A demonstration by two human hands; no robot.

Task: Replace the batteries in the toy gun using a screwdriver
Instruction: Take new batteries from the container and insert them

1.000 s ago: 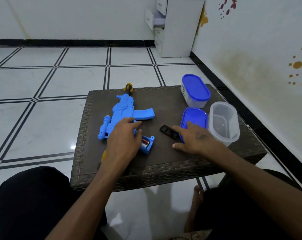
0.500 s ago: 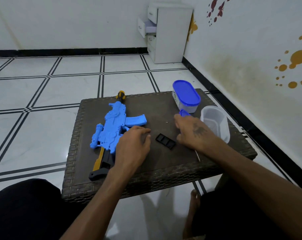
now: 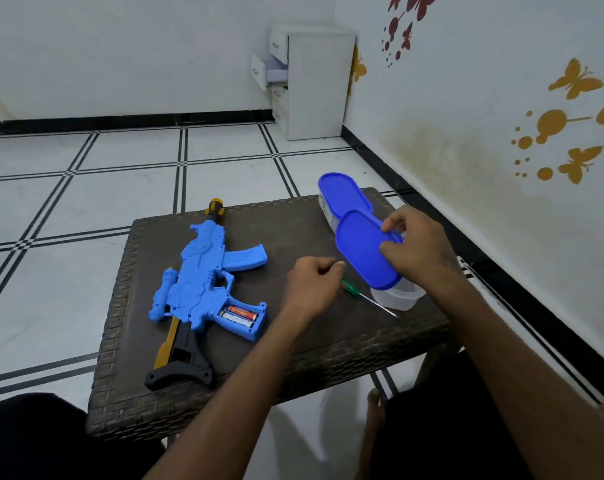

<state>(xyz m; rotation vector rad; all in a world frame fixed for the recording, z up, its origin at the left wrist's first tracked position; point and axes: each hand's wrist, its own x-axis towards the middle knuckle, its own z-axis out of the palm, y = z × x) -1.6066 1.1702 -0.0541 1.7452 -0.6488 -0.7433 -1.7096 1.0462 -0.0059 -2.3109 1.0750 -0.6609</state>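
i see the dark woven table (image 3: pixel 328 348) and on its left part the blue toy gun (image 3: pixel 203 275), lying flat with the muzzle to the far side. its grip compartment is uncovered and two batteries (image 3: pixel 240 311) sit inside. my right hand (image 3: pixel 415 247) pinches a blue lid (image 3: pixel 359 251) and holds it tilted over the clear container (image 3: pixel 397 296). a second container with blue lid (image 3: pixel 342 194) stands behind it. my left hand (image 3: pixel 312 289) is curled above the table, if it holds something i cannot tell. the green screwdriver (image 3: pixel 363 296) lies on the table between my hands.
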